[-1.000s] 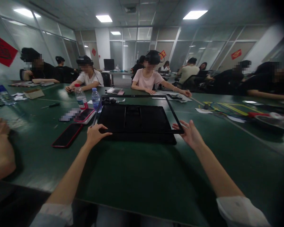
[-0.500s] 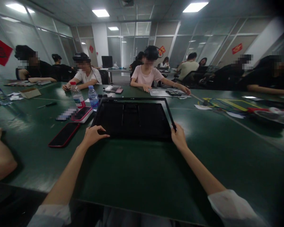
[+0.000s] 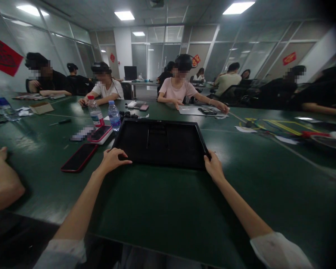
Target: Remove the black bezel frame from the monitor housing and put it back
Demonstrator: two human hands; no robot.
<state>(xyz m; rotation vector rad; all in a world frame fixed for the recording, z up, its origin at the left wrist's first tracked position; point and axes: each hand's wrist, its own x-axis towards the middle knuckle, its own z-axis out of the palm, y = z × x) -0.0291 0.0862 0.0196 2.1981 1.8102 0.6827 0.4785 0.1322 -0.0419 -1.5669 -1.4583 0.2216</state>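
Observation:
A flat black monitor panel (image 3: 161, 144) lies on the green table (image 3: 168, 209) in front of me, with a thin black frame seated round its edge. My left hand (image 3: 112, 158) rests at the panel's near left corner, fingers curled and pressing on the frame. My right hand (image 3: 212, 166) is closed on the near right corner of the frame, fingers wrapped over its edge.
A red-cased phone (image 3: 80, 157) lies left of the panel, beside another phone (image 3: 100, 133) and two water bottles (image 3: 95, 113). Another person's arm (image 3: 1, 181) rests at the far left. Several people sit along the far side. Yellow cables (image 3: 271, 125) lie at the right.
The black frame, lifted above the panel a second ago, has come down flat onto it. My right hand went from open beside the frame to gripping its near right corner.

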